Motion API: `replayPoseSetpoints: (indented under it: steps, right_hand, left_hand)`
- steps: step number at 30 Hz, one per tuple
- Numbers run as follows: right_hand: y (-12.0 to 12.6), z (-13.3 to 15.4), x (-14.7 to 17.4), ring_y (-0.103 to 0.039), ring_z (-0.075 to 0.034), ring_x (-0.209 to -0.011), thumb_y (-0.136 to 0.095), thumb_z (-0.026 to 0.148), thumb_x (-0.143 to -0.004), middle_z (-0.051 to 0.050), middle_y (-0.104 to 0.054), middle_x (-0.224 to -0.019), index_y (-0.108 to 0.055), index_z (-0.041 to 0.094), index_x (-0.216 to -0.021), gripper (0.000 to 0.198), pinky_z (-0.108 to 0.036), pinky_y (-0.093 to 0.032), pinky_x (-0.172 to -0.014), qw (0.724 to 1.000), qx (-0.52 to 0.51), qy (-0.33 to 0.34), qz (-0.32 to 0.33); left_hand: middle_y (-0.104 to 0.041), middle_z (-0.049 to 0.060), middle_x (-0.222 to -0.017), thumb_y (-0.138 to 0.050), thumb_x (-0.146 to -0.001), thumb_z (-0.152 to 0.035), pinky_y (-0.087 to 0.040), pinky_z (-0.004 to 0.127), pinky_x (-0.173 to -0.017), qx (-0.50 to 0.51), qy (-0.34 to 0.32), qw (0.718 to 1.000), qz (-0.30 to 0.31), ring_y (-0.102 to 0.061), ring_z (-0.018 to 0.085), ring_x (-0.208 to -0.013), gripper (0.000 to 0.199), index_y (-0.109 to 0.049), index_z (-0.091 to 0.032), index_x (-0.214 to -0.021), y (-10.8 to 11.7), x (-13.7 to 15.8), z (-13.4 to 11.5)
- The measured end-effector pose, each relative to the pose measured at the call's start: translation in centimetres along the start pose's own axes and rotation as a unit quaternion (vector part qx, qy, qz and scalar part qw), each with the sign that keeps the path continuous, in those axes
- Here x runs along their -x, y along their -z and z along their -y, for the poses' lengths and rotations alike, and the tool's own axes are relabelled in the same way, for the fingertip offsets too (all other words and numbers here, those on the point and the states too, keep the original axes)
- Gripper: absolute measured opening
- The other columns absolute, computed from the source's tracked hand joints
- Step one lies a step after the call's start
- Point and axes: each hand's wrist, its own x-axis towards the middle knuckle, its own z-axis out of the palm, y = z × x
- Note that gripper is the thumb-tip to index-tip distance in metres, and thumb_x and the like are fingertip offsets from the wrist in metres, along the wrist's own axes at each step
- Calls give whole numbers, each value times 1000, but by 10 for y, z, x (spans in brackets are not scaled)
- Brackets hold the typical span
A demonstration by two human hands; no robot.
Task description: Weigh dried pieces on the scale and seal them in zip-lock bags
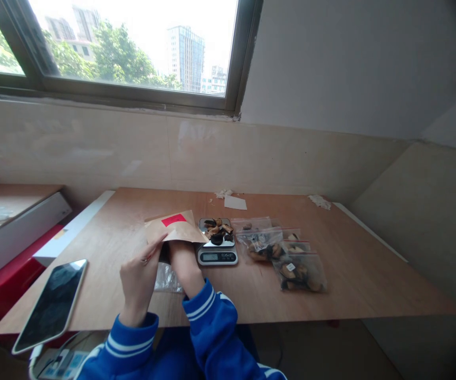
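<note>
Nearest, at the front left corner of the tabletop, lies a dark-screened tablet. The person's left hand has its grip closed on the near edge of a brown paper bag with a red label, holding it above the tabletop. The right hand reaches into the bag's mouth; its fingers are hidden, so whether that grip is open or holds anything cannot be told. A clear plastic bag lies beneath the hands.

To the right, several zip bags overlap, already filled with brown and dark pieces; that portion looks done. Just beyond the paper bag, loose dried pieces sit on the plate of a digital scale, not yet bagged, its reading too small to make out. The work seems partway along, though how much the paper bag contains is hidden. Farthest, a white card lies near the wall.
</note>
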Motion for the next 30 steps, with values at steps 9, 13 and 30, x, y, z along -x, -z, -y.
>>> replayPoseSetpoints:
  steps: [9,13,30]
  right_hand:
    - [90,-3,80,-64,-17,-92,-52,18,-94,-5,-67,-95,-63,19,-101,13,-29,-53,-85,979,-120,44,-161]
    - [92,-61,96,-63,-18,-89,-47,23,-97,-6,-64,-92,-64,22,-99,17,-31,-52,-80,977,-46,5,-210]
    - [51,-130,72,-57,-21,-82,-44,20,-98,-7,-65,-88,-69,21,-93,26,-34,-42,-74,972,222,58,-56]
  left_hand:
    - [-77,4,-80,-58,-86,-35,-40,24,-55,-29,14,999,2,-67,19,-64,28,-72,-32,-111,3,-11,-5]
    - [-76,3,-83,-57,-86,-42,-38,26,-55,-60,41,997,-21,-67,21,-68,28,-73,-35,-108,4,-27,-21]
    - [-71,7,-96,-53,-86,-52,-51,32,-83,151,-16,983,-101,-67,20,-90,40,-67,-18,-101,-14,-114,-16]
